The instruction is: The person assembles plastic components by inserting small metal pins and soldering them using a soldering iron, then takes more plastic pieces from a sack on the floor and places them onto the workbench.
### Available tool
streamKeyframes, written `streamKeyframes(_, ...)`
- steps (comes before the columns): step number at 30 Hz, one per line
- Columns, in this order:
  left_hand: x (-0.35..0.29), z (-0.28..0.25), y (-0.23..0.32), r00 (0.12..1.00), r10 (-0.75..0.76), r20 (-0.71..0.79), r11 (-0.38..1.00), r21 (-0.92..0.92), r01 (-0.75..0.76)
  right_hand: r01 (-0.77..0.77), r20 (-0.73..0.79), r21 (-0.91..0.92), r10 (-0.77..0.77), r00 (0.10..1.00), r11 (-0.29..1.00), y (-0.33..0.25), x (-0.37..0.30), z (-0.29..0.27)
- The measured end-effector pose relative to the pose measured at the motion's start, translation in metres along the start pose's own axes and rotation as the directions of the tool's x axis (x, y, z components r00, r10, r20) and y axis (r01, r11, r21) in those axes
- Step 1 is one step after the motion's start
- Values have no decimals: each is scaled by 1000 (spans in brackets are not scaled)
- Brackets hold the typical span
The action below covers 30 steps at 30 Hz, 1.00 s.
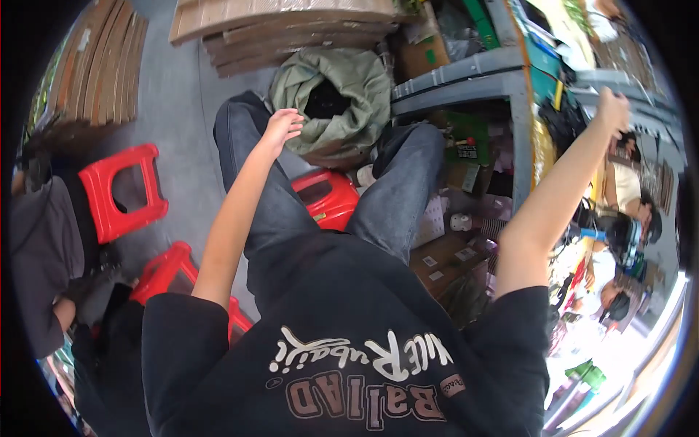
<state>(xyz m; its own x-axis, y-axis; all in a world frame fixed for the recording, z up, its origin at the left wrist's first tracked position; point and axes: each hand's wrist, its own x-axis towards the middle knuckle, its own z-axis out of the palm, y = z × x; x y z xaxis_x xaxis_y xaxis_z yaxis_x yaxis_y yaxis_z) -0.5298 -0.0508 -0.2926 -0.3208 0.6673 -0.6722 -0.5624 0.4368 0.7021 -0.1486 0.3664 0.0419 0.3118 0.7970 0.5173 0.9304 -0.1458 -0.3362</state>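
Note:
I look down at my black shirt and dark jeans, seated on a red plastic stool (329, 195). My left hand (282, 128) hangs over my left knee with loosely curled fingers and holds nothing; an olive green sack (342, 91) with a dark opening lies just beyond it on the floor. My right hand (613, 109) is stretched out far to the right, up at a grey metal shelf (466, 80), near dark items on the work surface. Whether it grips anything cannot be made out.
Flattened cardboard stacks (291, 29) lie at the top and top left. Two more red stools (120, 191) stand at left beside a seated person in grey (36, 247). Cartons (448, 266) fill the space under the shelf. Other people (626, 218) work at right.

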Motion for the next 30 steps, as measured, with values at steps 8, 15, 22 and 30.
streamKeyframes(8, 64, 41, -83, 985, -132, -107, 975, 166, 148, 621, -92, 605, -730, 677, 499, -125, -273, 120)
streamKeyframes(15, 125, 73, -142, 979, 76, -190, 903, 429, 13, -494, 971, 203, -110, 212, 846, 32, -511, 355)
streamKeyframes(22, 211, 86, -125, 964, 265, 32, 524, 834, -172, -112, 963, 153, -123, 238, 982, 20, -548, 414)
streamKeyframes(30, 267, 59, -177, 998, -15, 55, -125, 991, -56, 437, 979, 201, -165, -120, 877, -5, -567, 467)
